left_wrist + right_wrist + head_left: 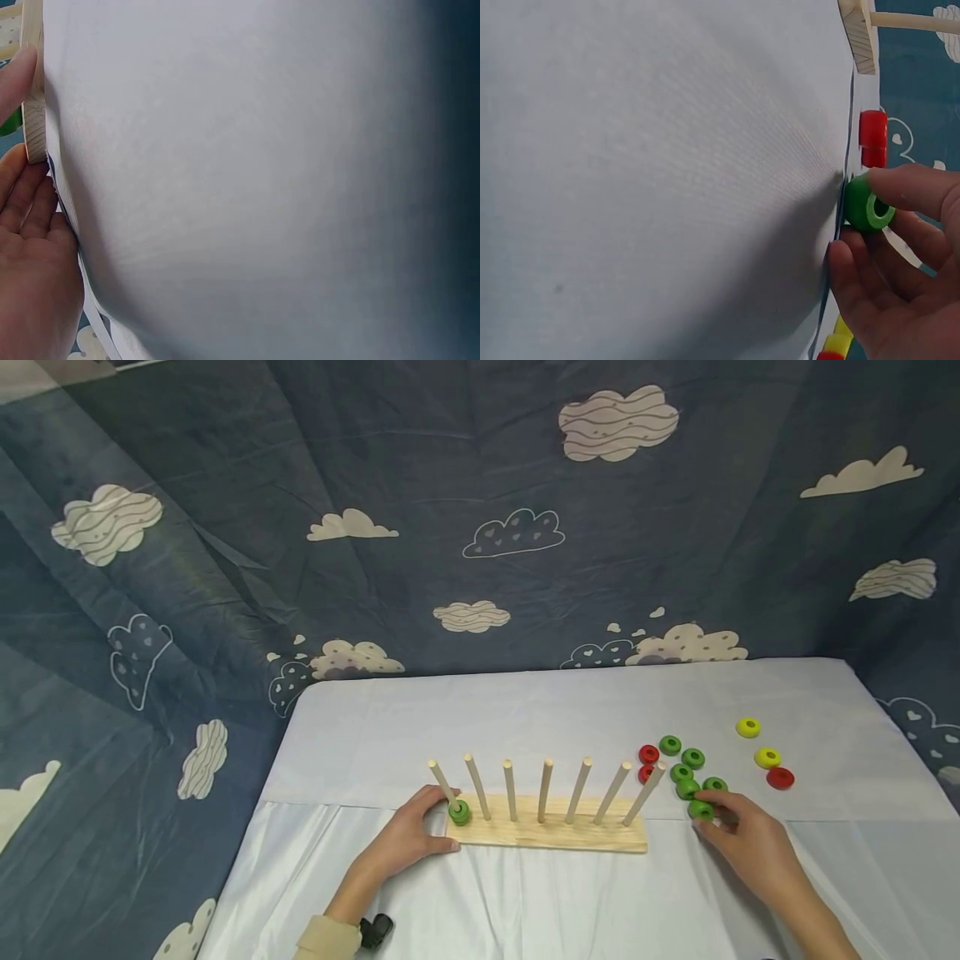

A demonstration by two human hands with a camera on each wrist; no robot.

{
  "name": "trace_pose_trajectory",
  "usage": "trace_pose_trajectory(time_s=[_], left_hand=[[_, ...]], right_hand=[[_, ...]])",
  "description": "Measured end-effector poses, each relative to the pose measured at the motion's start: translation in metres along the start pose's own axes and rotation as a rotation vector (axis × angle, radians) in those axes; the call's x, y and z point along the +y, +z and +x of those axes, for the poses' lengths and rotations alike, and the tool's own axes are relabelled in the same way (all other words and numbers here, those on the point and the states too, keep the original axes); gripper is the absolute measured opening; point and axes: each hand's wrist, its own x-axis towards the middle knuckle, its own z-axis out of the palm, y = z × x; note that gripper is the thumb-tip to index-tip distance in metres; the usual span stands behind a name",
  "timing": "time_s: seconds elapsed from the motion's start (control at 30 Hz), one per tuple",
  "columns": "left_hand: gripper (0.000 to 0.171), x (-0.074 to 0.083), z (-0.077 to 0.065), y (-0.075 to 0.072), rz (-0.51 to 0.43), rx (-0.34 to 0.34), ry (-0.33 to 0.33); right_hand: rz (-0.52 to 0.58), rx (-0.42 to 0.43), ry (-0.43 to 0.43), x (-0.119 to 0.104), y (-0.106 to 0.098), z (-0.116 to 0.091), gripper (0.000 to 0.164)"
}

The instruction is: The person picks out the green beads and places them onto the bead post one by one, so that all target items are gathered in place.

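A wooden peg board (547,833) with several upright pegs stands on the white cloth. My left hand (405,835) holds its left end, thumb at the front edge and fingers behind; the left wrist view shows the thumb (16,82) over the board's end. Green beads (460,812) sit low around the leftmost peg. To the right of the board, my right hand (757,847) pinches a green bead (701,810) between thumb and fingers. In the right wrist view this bead (868,204) shows its round hole, close over the cloth.
More green beads (671,745) lie just beyond my right hand, beside two red beads (648,754). Farther right are two yellow beads (747,727) and a red bead (781,777). A dark cloud-patterned curtain (450,468) hangs behind the table. A small black object (377,932) is by my left wrist.
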Motion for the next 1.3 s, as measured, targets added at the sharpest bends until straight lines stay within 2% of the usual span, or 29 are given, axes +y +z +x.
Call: trace_pose_trajectory(time_s=[0.3,0.63,0.87,1.17,1.3], left_hand=[[0.073,-0.001,0.000,0.001,0.000,-0.003,-0.003],[0.073,-0.001,0.000,0.001,0.012,0.000,0.003],[0.073,-0.001,0.000,0.001,0.013,-0.004,0.002],[0.075,0.002,0.000,-0.002,0.015,-0.011,-0.003],[0.075,0.004,-0.001,-0.002,0.016,-0.015,-0.010]], right_hand=[[-0.029,-0.025,0.020,0.001,0.002,0.001,0.046],[0.059,-0.007,0.031,-0.007,-0.003,-0.007,0.045],[0.143,0.018,-0.007,-0.023,-0.013,-0.009,0.045],[0.189,0.099,-0.085,-0.049,-0.032,-0.006,0.046],[0.226,0.113,-0.089,-0.058,-0.040,-0.004,0.044]])
